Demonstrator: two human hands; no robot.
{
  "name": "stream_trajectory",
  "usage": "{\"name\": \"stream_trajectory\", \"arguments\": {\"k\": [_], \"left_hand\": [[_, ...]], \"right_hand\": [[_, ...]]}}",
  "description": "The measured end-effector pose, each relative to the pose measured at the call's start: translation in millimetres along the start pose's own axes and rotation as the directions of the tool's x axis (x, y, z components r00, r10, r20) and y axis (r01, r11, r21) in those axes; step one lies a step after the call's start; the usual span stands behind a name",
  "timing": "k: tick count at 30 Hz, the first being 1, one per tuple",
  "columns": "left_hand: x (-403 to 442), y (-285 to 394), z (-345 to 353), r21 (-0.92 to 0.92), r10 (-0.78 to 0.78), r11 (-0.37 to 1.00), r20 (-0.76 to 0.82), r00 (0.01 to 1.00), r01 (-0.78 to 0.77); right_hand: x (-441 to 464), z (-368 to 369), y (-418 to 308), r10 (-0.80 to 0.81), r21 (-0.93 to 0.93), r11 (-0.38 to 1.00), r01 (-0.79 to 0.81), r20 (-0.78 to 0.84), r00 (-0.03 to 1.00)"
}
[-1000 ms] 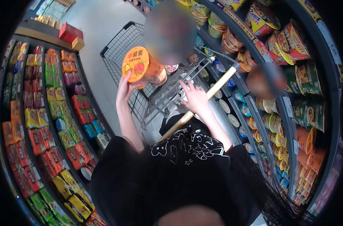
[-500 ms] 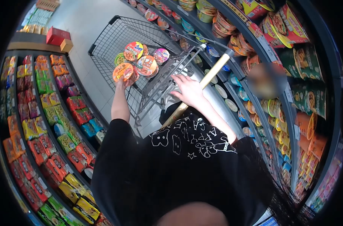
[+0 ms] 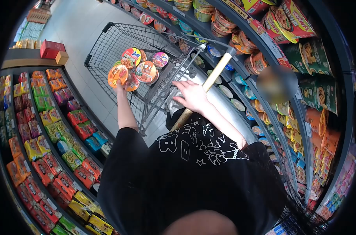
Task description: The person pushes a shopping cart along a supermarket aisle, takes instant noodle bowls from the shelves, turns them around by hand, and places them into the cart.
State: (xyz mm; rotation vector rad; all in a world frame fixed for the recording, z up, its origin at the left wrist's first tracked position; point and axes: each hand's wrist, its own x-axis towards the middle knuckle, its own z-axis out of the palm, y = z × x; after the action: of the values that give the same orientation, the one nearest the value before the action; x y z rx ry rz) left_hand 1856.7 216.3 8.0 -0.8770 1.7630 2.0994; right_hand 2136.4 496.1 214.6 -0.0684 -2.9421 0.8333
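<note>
Inside the wire shopping cart (image 3: 97,49), my left hand (image 3: 120,87) grips an orange-lidded noodle cup (image 3: 117,75) near the cart's left side. Several other cups stand against it, among them a red-and-yellow-lidded cup (image 3: 131,58), a pale-and-orange-lidded cup (image 3: 146,72) and, a little apart, a purple-lidded cup (image 3: 160,59). My right hand (image 3: 191,95) is open, palm down, fingers spread, just left of the cart's pale yellow handle (image 3: 217,72), with its wrist by the handle. It holds nothing.
Shelves of bagged noodles (image 3: 49,168) line the left side. On the right, shelves carry noodle cups and large tubs (image 3: 317,58). A red box (image 3: 52,49) and a small tan box (image 3: 62,58) sit on the far left shelf end.
The orange-lidded cup in my left hand has been lowered from above the cart into it, among the other cups. My right hand stays open by the handle. The view has shifted slightly.
</note>
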Motion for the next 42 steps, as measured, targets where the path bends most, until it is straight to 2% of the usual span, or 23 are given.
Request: {"name": "stream_trajectory", "arguments": {"k": [1,2,5,6,8,9,11,12,14,15,18,21,25,28,30,31,33,35,36,37,39,41,42], "left_hand": [[-8,9,2,-0.022,0.083,0.996,0.089,0.993,-0.081],[-16,13,7,-0.144,0.228,0.967,0.104,0.968,-0.213],[-33,33,24,-0.149,0.293,0.949,0.094,0.952,-0.278],[-40,35,26,-0.142,0.295,0.949,0.083,0.952,-0.281],[-52,33,36,-0.05,0.228,0.973,0.317,0.921,-0.224],[-51,26,40,-0.048,0.228,0.973,0.318,0.92,-0.224],[-41,3,44,0.119,0.113,0.975,0.472,0.874,-0.19],[-41,-8,47,0.123,0.111,0.974,0.477,0.872,-0.192],[-47,-28,55,0.255,-0.049,0.965,0.399,0.916,-0.06],[-51,-36,57,0.26,-0.052,0.964,0.403,0.914,-0.06],[-58,-50,57,0.105,-0.013,0.994,0.377,0.926,-0.029],[-48,-46,60,0.171,-0.089,0.985,0.382,0.92,0.024],[-49,-43,59,0.196,-0.093,0.98,0.402,0.911,0.014],[-49,-42,57,0.279,-0.125,0.96,0.376,0.918,0.017],[-44,-38,53,0.431,-0.217,0.899,0.282,0.935,0.078],[-40,-31,48,0.431,-0.214,0.899,0.285,0.934,0.075],[-27,-18,39,0.792,-0.192,0.596,0.298,0.935,-0.13],[-94,28,54,0.746,-0.094,0.574,0.469,0.878,-0.337],[-132,43,65,0.65,0.012,0.678,0.458,0.889,-0.344],[-157,58,73,0.596,-0.032,0.752,0.46,0.887,-0.282],[-209,75,89,0.452,0.04,0.804,0.607,0.794,-0.386],[-231,59,97,0.382,0.144,0.731,0.724,0.675,-0.566],[-263,54,107,0.453,0.111,0.634,0.749,0.653,-0.627]], "right_hand": [[0,-1,0,0.0,0.001,1.0,0.0,0.002,1.0],[1,-2,0,0.008,-0.008,1.0,-0.008,0.012,1.0],[2,1,1,-0.001,-0.025,1.0,0.002,0.021,1.0],[3,2,1,-0.007,-0.053,0.999,0.007,0.008,1.0],[4,3,2,-0.013,-0.052,0.999,0.014,0.009,1.0],[4,2,2,-0.016,-0.06,0.998,0.016,0.006,1.0],[4,0,1,-0.014,-0.049,0.999,0.014,-0.007,1.0],[4,0,2,-0.021,-0.041,0.999,0.02,-0.017,1.0],[3,-1,2,-0.018,-0.033,0.999,0.017,-0.03,0.999],[4,-1,3,-0.026,-0.012,1.0,0.025,-0.052,0.998],[2,0,2,-0.03,0.017,0.999,0.032,-0.073,0.997],[3,0,3,-0.029,0.021,0.999,0.031,-0.084,0.996],[3,-2,2,-0.035,0.02,0.999,0.036,-0.083,0.996],[4,-2,2,-0.042,0.034,0.998,0.045,-0.098,0.994],[3,-1,2,-0.04,0.026,0.999,0.043,-0.102,0.994],[4,0,2,-0.04,0.017,0.999,0.042,-0.108,0.993],[4,-1,1,-0.036,0.011,0.999,0.037,-0.109,0.993],[4,0,2,-0.024,0.003,1.0,0.025,-0.11,0.994],[4,2,3,-0.03,-0.004,1.0,0.03,-0.12,0.992],[5,5,3,-0.039,-0.01,0.999,0.038,-0.129,0.991],[5,5,3,-0.03,-0.019,0.999,0.028,-0.128,0.991],[5,-1,0,0.038,-0.022,0.999,-0.039,-0.009,0.999],[5,8,4,-0.018,-0.059,0.998,0.012,-0.097,0.995]]}}
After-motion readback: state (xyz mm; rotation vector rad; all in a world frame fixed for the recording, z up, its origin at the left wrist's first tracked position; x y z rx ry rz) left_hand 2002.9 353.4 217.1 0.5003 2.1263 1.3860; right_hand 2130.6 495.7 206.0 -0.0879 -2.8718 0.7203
